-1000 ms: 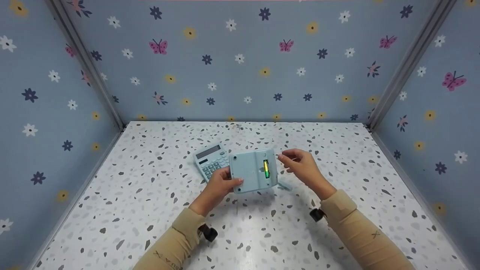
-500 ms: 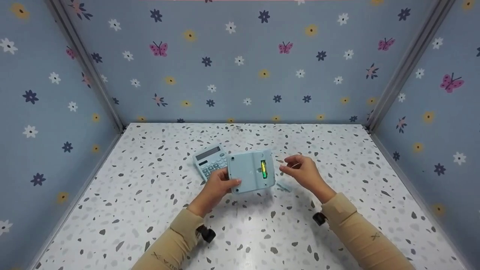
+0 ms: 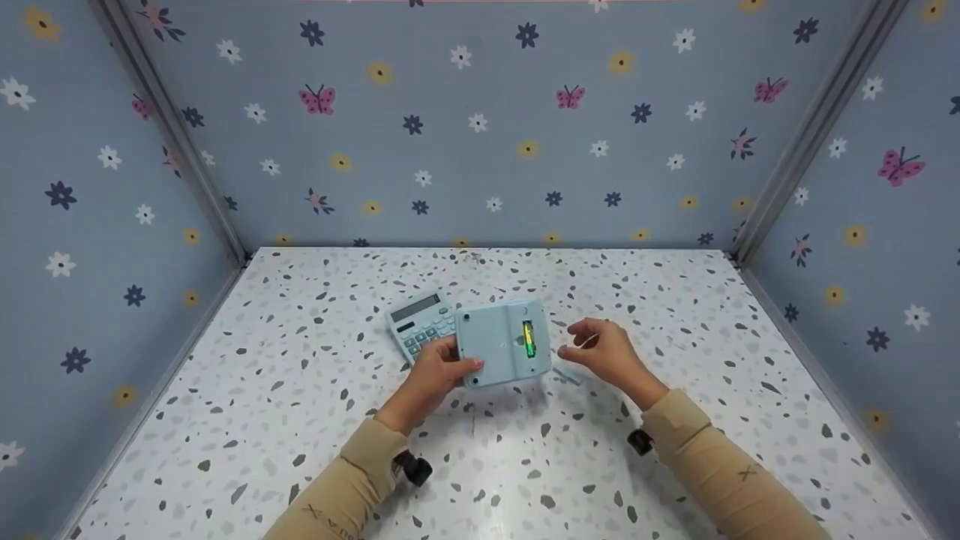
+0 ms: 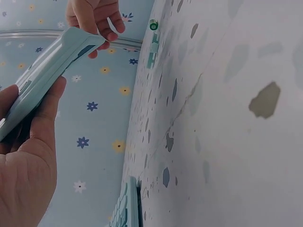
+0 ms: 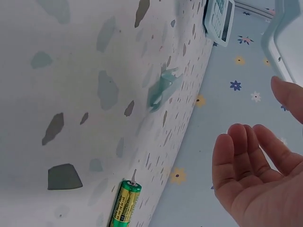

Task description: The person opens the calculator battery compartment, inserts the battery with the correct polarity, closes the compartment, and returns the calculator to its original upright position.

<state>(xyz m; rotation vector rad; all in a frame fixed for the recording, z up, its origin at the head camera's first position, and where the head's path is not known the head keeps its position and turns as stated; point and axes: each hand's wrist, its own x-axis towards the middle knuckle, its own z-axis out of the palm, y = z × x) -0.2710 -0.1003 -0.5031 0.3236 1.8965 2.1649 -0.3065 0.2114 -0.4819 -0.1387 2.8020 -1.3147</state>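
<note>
My left hand [image 3: 435, 375] grips a light blue calculator [image 3: 491, 341] by its left edge, thumb on the back, holding it raised with the back facing up. A green and yellow battery [image 3: 529, 339] sits in its uncovered battery slot. Just right of the calculator hovers my right hand [image 3: 607, 352], fingers loosely bent; in the right wrist view thumb and fingers are apart with nothing between them. A small light blue battery cover [image 5: 163, 90] lies on the table beneath. Close to it lies another green and yellow battery [image 5: 125, 203], which the right hand hides in the head view.
A second light blue calculator [image 3: 420, 322] lies keys up on the speckled white table [image 3: 480, 465], partly covered by the left hand and the held calculator. Flower-patterned blue panels [image 3: 480, 150] wall the table at the back and both sides.
The right hand has drawn slightly away from the held calculator and lower, its thumb and fingers parting more. The held calculator has shifted slightly left; the battery stays in its slot.
</note>
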